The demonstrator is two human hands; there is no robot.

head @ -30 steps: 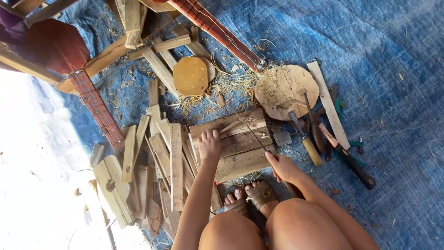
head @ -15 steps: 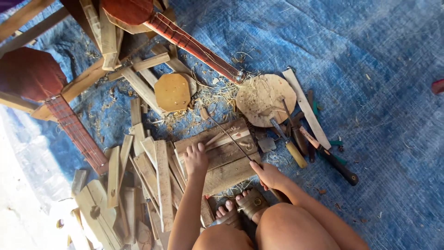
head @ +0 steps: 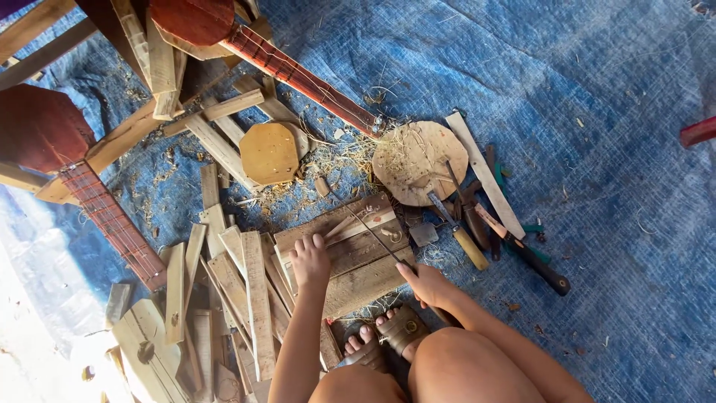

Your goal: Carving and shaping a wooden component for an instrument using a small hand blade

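Head view: the left hand [head: 309, 260] lies flat, fingers spread, on a wooden board [head: 350, 257] in the middle of the blue tarp [head: 597, 112]. The right hand [head: 426, 283] grips a thin saw [head: 373, 235] across that board (its handle is hidden). A round wooden disc [head: 418, 160] lies beyond it.

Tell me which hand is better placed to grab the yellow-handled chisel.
Right, probably. The right hand sits at the edge of the planks, close to the chisel. The left hand rests on the planks, farther off.
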